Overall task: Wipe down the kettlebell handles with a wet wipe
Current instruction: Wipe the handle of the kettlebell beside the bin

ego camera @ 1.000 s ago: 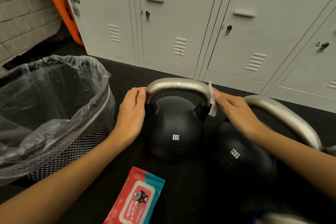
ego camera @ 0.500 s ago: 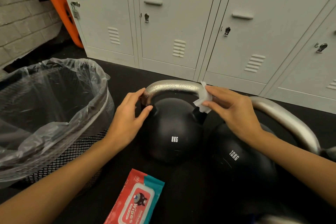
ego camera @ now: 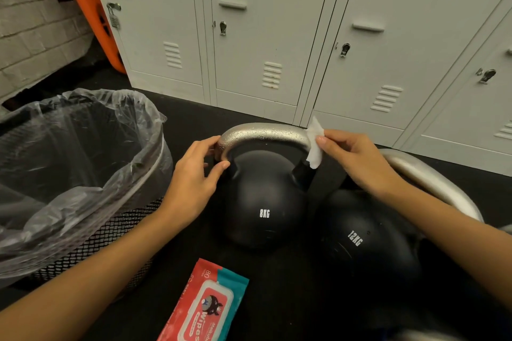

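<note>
A gym locker room: grey lockers (ego camera: pixel 249 36) line the wall, kettlebells (ego camera: pixel 263 202) stand on black rubber floor (ego camera: pixel 194 124).

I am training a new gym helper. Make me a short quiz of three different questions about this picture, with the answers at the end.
1. True or false: the right hand presses the white wipe on the handle of the 12KG kettlebell.
2. Which end of the 8KG kettlebell handle does the left hand grip?
A) its left end
B) its right end
C) the top middle
3. Fill the gap: the wipes pack lies on the floor in front of the ___ kettlebell.

Key
1. False: the wipe is on the 8KG handle.
2. A
3. 8KG
</note>
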Motion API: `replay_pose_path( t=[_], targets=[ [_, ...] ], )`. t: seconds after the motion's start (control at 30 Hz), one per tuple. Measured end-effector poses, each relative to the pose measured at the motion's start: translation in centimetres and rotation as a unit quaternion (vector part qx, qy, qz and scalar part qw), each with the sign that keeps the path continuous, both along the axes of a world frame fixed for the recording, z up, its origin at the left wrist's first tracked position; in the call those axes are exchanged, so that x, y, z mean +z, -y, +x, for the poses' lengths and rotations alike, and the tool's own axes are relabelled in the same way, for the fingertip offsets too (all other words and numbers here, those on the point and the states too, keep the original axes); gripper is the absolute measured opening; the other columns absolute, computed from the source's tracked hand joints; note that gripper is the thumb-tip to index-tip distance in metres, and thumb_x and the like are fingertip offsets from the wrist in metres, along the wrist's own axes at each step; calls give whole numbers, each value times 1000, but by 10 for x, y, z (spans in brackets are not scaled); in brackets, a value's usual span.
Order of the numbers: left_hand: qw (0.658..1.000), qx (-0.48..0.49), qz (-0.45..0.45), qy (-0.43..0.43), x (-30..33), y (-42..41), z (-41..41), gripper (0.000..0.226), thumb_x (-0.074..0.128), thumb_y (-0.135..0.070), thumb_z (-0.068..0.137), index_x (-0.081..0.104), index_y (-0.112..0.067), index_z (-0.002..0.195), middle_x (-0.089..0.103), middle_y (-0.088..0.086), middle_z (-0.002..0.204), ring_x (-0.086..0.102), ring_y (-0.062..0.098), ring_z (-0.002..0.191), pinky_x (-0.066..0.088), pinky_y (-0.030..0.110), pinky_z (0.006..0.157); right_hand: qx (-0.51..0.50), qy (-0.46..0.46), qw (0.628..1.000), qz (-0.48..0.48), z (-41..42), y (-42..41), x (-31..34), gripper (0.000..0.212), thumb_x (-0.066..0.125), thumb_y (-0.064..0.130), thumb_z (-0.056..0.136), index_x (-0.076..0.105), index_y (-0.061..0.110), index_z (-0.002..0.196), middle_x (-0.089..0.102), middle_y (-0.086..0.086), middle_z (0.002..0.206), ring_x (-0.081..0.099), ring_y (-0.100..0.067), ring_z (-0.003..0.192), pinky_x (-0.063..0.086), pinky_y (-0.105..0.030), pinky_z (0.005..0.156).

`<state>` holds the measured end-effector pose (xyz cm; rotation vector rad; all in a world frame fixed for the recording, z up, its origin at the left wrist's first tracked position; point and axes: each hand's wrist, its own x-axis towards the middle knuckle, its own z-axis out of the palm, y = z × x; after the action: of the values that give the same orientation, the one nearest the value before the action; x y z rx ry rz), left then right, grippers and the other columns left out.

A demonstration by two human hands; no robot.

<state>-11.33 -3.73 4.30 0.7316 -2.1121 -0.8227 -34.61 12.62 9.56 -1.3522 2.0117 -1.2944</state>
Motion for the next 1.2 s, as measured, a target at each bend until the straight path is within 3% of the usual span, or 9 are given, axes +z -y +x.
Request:
replay_pose_path(
  t=[0.13,0.2,0.33,0.47,0.67,0.83,0.97,1.07,1.2],
  targets=[
    [1000,-3,-10,4,0,1,1,46,65,-13,88,51,-16,132,55,-6,116,54,3,108,43,12,88,23,-68,996,52,6,19,16,25,46,29,103,68,18,105,66,-1,89,55,-9,80,40,-21,74],
    [1000,-5,-11,5,0,1,1,46,65,-13,88,51,-15,132,55,-4,116,54,4,108,44,15,89,32,-86,994,58,13,29,23,25,45,31,103,67,20,104,62,1,84,51,-9,73,39,-24,71],
    [1000,-5,-14,6,0,1,1,47,66,-13,88,51,-15,132,56,-4,116,54,3,106,43,14,89,45,-81,995,44,26,38,26,25,48,35,101,67,27,116,68,9,98,59,-5,91,43,-16,81],
    [1000,-8,-14,8,-1,2,2,47,66,-13,88,51,-15,132,55,-6,117,53,0,106,41,6,87,25,-81,996,-23,23,24,19,27,56,34,97,69,25,119,70,14,107,61,-4,104,47,-24,94],
    [1000,-6,-12,1,-3,2,1,47,66,-13,87,52,-14,132,57,-2,117,56,7,109,48,24,91,-33,-30,999,-11,6,11,5,30,55,32,98,71,18,119,73,5,108,65,-12,104,50,-42,98],
    [1000,-5,-14,0,-2,2,1,46,66,-12,87,52,-15,131,56,-5,115,55,5,106,48,26,91,4,-59,997,-44,28,26,18,24,57,29,98,72,22,115,72,10,109,64,-6,104,50,-33,97],
    [1000,-6,-6,0,-2,1,1,48,66,-13,87,52,-15,133,55,-6,117,53,2,108,45,20,91,43,-127,988,-79,29,17,7,29,62,21,95,68,16,123,66,8,126,55,-1,122,43,-28,107],
    [1000,-5,-7,-4,-3,1,1,49,66,-12,87,51,-14,133,56,-6,118,53,3,109,44,18,91,19,-80,993,-90,21,7,0,29,62,19,95,68,15,123,66,9,127,55,-1,124,41,-30,109],
    [1000,0,-9,-6,-3,1,0,49,66,-12,87,51,-13,133,56,-5,117,54,3,108,45,18,90,-2,-35,995,-97,24,14,6,23,61,20,96,71,22,117,71,16,114,61,2,111,47,-21,97]
  ],
)
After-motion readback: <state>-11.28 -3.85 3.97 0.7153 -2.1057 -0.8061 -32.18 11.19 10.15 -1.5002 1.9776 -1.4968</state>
